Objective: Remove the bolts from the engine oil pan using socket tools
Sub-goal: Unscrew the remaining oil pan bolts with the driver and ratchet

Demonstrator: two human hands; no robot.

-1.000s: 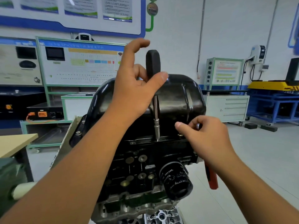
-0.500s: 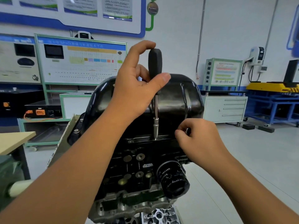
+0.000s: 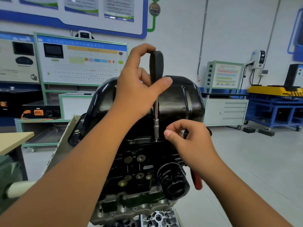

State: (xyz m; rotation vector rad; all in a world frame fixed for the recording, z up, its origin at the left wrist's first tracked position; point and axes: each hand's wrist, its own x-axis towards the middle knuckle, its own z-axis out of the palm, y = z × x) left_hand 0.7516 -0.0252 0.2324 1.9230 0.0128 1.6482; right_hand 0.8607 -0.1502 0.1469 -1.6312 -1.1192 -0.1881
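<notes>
Left hand [image 3: 139, 89] grips the rigid socket driver [image 3: 156, 95] by its black handle, seated upright on a flange bolt of the oil pan [image 3: 177, 102], while right hand [image 3: 191, 141] pinches a small, easily dropped metal socket [image 3: 183, 132].

We stand in an automotive training workshop: an engine [image 3: 139, 169] on a stand below our left hand [image 3: 139, 89], instructional panels [image 3: 82, 63] behind it, and a drawer cabinet [image 3: 226, 112] beyond our right hand [image 3: 193, 141].
</notes>
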